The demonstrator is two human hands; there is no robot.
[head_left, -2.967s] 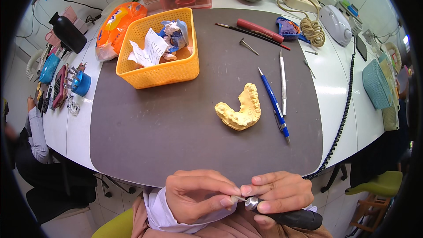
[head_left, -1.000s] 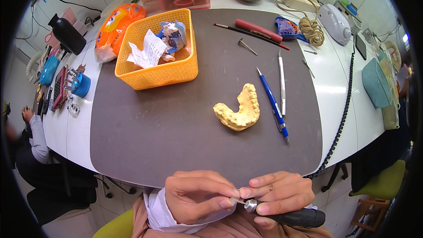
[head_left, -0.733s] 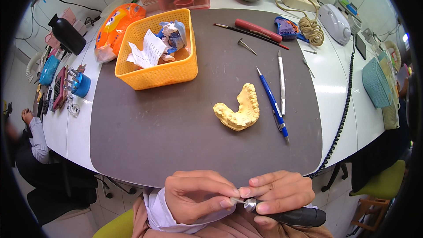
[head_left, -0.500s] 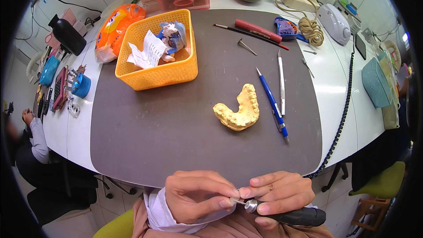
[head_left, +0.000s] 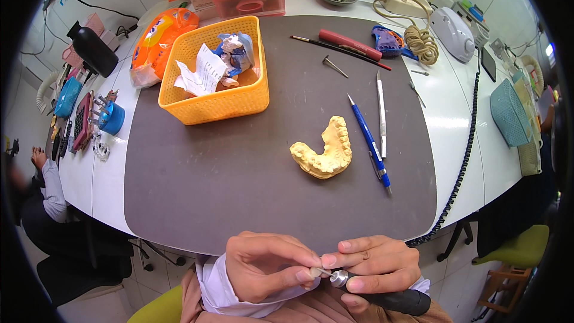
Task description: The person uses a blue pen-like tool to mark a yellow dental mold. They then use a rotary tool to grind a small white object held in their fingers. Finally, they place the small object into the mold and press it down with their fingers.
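Below the near edge of the grey mat, my right hand (head_left: 382,266) is wrapped round a black rotary handpiece (head_left: 399,302) with a silver collar and a thin metal bit. My left hand (head_left: 266,266) pinches a small cream-coloured piece (head_left: 315,271) between thumb and fingertips; its exact shape is mostly covered. The bit's tip meets this piece, and the fingertips of both hands touch or nearly touch. Farther up on the mat lies a yellowish plaster dental model (head_left: 324,152), a curved arch with teeth. Right of it rest a blue mechanical pencil (head_left: 372,143) and a silver craft knife (head_left: 381,116).
A yellow plastic basket (head_left: 218,110) with paper and crumpled scraps stands at the mat's far left. A black coiled cord (head_left: 465,167) runs along the right side. Beyond the mat are pink drawers (head_left: 248,1) and a white device (head_left: 452,33). Another person's arm (head_left: 52,188) shows at left.
The handpiece's rear end and my right hand have shifted slightly left. My left hand keeps its pinch on the small piece, almost unmoved.
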